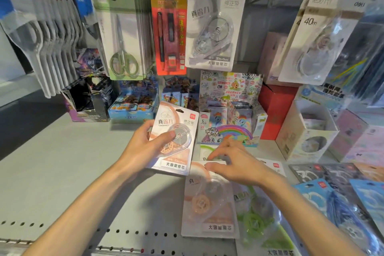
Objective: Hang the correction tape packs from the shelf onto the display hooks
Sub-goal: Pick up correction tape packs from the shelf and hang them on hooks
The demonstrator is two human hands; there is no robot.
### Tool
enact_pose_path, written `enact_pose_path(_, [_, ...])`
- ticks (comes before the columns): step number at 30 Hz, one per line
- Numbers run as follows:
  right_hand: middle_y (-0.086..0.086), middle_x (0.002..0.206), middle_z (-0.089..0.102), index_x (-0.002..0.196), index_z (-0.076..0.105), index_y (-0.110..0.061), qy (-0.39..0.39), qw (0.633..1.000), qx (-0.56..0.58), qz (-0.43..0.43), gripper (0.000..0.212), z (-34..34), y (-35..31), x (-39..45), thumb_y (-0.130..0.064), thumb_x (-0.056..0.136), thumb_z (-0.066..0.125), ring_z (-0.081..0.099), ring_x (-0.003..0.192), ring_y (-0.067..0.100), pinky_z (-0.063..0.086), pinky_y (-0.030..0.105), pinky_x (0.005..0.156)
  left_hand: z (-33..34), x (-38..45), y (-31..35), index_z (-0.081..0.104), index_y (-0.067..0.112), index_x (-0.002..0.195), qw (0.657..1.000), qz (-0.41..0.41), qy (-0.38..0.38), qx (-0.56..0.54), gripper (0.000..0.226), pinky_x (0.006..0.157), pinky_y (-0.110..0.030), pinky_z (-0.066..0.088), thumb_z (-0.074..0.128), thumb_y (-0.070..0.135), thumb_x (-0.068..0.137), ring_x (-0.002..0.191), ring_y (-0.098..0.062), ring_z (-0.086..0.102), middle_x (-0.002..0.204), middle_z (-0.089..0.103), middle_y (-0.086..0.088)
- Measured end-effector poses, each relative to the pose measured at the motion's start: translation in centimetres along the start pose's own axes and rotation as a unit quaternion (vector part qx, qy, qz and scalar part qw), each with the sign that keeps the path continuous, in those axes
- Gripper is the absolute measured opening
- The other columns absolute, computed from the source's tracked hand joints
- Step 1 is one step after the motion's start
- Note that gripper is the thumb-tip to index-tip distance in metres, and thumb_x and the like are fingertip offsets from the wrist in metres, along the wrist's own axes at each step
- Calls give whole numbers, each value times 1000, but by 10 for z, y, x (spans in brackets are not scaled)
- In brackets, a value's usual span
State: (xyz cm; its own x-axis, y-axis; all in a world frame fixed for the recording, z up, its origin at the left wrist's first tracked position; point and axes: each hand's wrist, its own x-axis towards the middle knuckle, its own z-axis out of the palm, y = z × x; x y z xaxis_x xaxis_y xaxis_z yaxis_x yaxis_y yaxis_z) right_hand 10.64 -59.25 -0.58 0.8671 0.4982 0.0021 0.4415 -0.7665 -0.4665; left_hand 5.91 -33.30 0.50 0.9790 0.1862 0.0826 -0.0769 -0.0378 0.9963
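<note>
Left hand (pixel 143 143) gripped an orange correction tape pack (pixel 173 141), thumb across the clear blister, fingers behind the card. Pack was held tilted, lifted off the grey shelf (pixel 68 172), below the hanging stock.

Right hand (pixel 232 163) was down on the loose pile, fingertips (pixel 209 166) touching the top edge of a second orange pack (pixel 209 201) lying flat on the shelf. Thumb and fingers looked bent toward that edge; blur there, so can't tell whether it was pinching the card or just resting on it.

Beside the second orange pack, partly under it, a green pack (pixel 261 222). Blue packs (pixel 340 210) overlapped at far right of the shelf.

Overhead on the display hooks: one grey correction tape pack (pixel 215 23) hung centre, another white pack marked 40m (pixel 315 33) at right. Scissors cards (pixel 122 35) hung at left, a red pen set (pixel 169 33) between scissors and the grey pack.

Containers at the back of the shelf:
- rainbow pony display box (pixel 230 133), open-topped, small foil packs standing inside
- blue carton (pixel 133 106), open, card packs inside
- dark purple carton (pixel 87 100) at left, contents unclear
- white box (pixel 305 131) at right, open top, contents blurred
</note>
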Motion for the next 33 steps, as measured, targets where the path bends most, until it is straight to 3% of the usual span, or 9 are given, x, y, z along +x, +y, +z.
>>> enact_pose_path(4, [-5, 122, 61, 102, 74, -32, -19, 999, 34, 0, 19, 2, -2, 8, -47, 93, 70, 44, 123, 12, 36, 33, 108, -5, -2, -1, 62, 16, 119, 1000, -8, 4, -8, 31, 64, -27, 60, 76, 13, 91, 87, -22, 80, 101, 82, 0])
enact_pose_path(7, [-11, 100, 68, 93, 73, -25, 12, 986, 164, -1, 9, -5, -1, 10, -34, 94, 73, 60, 97, 4, 44, 22, 86, -11, -3, -2, 62, 17, 121, 1000, -6, 12, -7, 33, 70, -33, 62, 75, 14, 92, 90, -23, 79, 104, 82, 0])
enact_pose_path(11, [-24, 72, 68, 90, 73, -23, 63, 955, 289, 3, 6, -20, -4, 12, -27, 95, 72, 58, 62, -8, 41, 20, 69, -19, 0, -1, 61, 21, 120, 999, -4, 37, -10, 32, 75, -37, 61, 76, 17, 91, 91, -22, 79, 105, 81, 1])
enact_pose_path(17, [-16, 85, 73, 87, 78, -30, 127, 916, 380, 11, 7, -40, -11, 16, -30, 94, 74, 64, 77, 3, 48, 26, 78, -15, -2, 3, 61, 22, 118, 1000, -1, 27, 0, 31, 69, -28, 60, 76, 20, 91, 90, -18, 79, 104, 81, 4])
enact_pose_path(21, [-16, 66, 66, 84, 75, -25, 175, 895, 410, 21, 12, -42, -22, 22, -34, 92, 76, 56, 60, 3, 43, 23, 66, 3, -10, 6, 59, 21, 120, 999, -9, -33, -22, 39, 63, -27, 61, 80, 20, 87, 87, -22, 80, 103, 82, 0])
enact_pose_path(23, [-9, 69, 71, 90, 75, -20, 197, 885, 421, 31, 14, -41, -31, 23, -34, 91, 77, 61, 63, 13, 47, 28, 62, 11, -13, 10, 60, 20, 122, 999, -1, -51, -12, 52, 73, -34, 63, 88, 23, 79, 93, -23, 79, 107, 81, -1])
enact_pose_path(27, [0, 94, 80, 98, 76, -23, 247, 873, 418, 46, 15, -39, -45, 22, -35, 90, 78, 75, 93, 23, 58, 43, 86, 18, -17, 20, 62, 20, 123, 998, 20, -58, -11, 64, 89, -50, 61, 90, 29, 65, 100, -26, 78, 111, 80, -2])
enact_pose_path(30, [-9, 102, 77, 106, 72, -30, 253, 874, 411, 50, 21, -44, -50, 14, -44, 91, 74, 72, 93, 3, 57, 25, 79, 19, -25, 26, 64, 22, 121, 998, 45, -31, -16, 66, 90, -55, 60, 89, 33, 60, 100, -27, 78, 111, 80, -2])
enact_pose_path(33, [-13, 91, 79, 115, 67, -27, 178, 881, 437, 34, 29, -46, -52, -5, -48, 95, 67, 71, 81, -9, 50, 9, 63, 18, -33, 32, 67, 22, 116, 997, 64, 8, -32, 60, 93, -55, 59, 88, 32, 60, 99, -28, 78, 109, 81, -3])
